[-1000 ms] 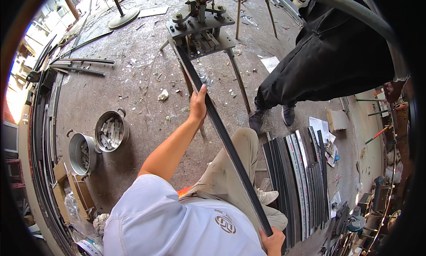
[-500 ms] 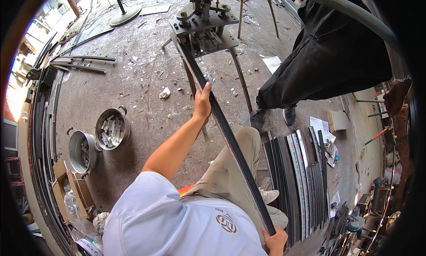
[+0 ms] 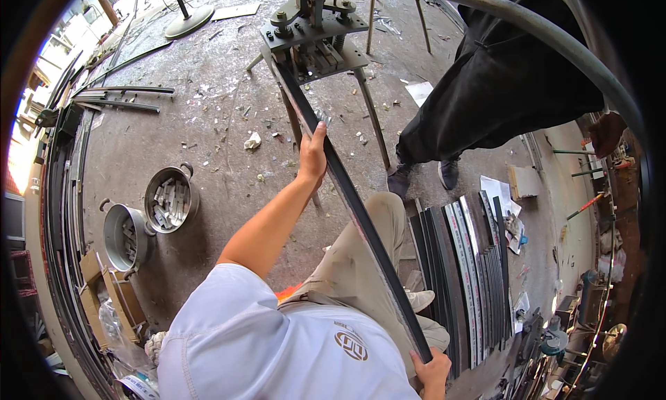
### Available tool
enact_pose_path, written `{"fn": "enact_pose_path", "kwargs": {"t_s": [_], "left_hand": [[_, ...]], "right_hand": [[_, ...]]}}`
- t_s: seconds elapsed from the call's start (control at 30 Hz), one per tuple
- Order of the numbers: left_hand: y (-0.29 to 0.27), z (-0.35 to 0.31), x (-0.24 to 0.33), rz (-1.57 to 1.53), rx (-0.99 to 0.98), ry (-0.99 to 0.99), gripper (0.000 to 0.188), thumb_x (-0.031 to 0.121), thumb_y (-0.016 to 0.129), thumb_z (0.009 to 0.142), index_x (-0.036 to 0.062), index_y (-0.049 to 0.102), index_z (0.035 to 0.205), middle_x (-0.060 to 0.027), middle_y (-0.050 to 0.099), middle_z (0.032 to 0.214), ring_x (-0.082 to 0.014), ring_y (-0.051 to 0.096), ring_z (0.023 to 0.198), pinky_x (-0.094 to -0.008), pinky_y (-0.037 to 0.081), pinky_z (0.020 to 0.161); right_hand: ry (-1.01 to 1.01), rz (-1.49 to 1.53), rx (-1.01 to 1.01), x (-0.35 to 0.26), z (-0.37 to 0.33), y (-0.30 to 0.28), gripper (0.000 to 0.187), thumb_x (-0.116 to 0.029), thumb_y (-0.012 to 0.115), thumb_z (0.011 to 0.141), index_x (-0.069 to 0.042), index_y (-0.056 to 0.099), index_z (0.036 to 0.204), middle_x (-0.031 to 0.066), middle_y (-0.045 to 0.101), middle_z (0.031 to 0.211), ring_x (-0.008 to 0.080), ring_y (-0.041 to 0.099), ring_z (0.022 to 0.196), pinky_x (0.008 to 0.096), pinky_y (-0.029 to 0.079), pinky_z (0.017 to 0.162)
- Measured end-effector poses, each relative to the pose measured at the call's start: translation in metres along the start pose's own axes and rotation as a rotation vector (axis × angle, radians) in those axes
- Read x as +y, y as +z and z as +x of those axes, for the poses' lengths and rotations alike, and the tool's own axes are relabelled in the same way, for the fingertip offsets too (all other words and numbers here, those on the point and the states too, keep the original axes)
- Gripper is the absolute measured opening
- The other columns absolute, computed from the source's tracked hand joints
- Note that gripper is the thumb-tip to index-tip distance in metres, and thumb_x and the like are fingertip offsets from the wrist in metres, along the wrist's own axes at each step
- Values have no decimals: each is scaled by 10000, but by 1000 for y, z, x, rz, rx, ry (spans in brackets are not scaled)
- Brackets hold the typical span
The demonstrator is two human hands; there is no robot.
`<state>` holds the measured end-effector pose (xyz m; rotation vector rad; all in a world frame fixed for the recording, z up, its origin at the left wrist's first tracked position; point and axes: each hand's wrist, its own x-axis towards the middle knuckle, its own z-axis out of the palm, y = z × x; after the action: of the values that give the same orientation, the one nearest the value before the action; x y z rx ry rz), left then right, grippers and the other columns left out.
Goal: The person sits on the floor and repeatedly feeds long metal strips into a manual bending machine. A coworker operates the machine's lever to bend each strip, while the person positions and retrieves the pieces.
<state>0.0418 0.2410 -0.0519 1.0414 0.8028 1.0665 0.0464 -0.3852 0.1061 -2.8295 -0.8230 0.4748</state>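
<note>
Grasping black metal profile [image 3: 358,206], far half with left hand [image 3: 313,154], near end with right hand [image 3: 431,371]; spaced probably for steadiness beside press [image 3: 316,33].

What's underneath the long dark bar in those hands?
Below the bar, between left hand and right hand, the beige trouser leg and floor show along its sides. The bar covers the strip directly beneath and hides its own underside.

Room between left hand [image 3: 313,154] and metal pots [image 3: 144,243]; machine [image 3: 316,33] in the way ahead
</note>
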Motion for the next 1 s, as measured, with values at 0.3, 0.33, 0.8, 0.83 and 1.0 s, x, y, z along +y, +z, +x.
{"fn": "enact_pose_path", "kwargs": {"t_s": [0.3, 0.33, 0.8, 0.83, 1.0], "left_hand": [[-1, -9, 16, 6, -6, -160, 585, 533, 585, 1040, -41, 622, 1153, -62, 596, 1003, -166, 510, 945, -317, 423, 908], [-1, -9, 17, 8, -2, -167, 588, 535, 589, 1038, -39, 621, 1158, -62, 596, 1007, -165, 511, 948, -315, 423, 913], [-2, -10, 17, -56, -24, -186, 557, 504, 601, 1043, -15, 615, 1242, -50, 618, 1106, -161, 531, 1022, -316, 414, 966], [-1, -10, 18, -57, -18, -182, 554, 503, 601, 1043, -15, 617, 1239, -50, 620, 1107, -161, 532, 1024, -317, 414, 966], [-2, -9, 17, -42, -26, -199, 565, 504, 592, 1047, -21, 616, 1254, -56, 624, 1121, -167, 535, 1038, -316, 412, 980]], "right_hand": [[-16, -4, -2, -2, 0, 0, 458, -466, 876, 753, -34, 727, 783, 202, 668, 665, 439, 671, 659, 490, 520, 612], [-5, 13, -8, -5, 1, -1, 455, -461, 877, 754, -33, 726, 782, 202, 670, 668, 439, 672, 661, 490, 520, 613], [-14, -18, 2, 1, -3, 6, 447, -489, 877, 746, -68, 728, 774, 153, 681, 652, 410, 683, 641, 492, 535, 624], [-16, -22, 1, 3, -3, 8, 446, -489, 877, 746, -69, 730, 776, 153, 682, 654, 410, 684, 644, 492, 536, 626], [-9, -39, 1, -2, -2, 3, 440, -488, 876, 745, -72, 738, 779, 150, 686, 661, 403, 690, 657, 483, 540, 633]]}}
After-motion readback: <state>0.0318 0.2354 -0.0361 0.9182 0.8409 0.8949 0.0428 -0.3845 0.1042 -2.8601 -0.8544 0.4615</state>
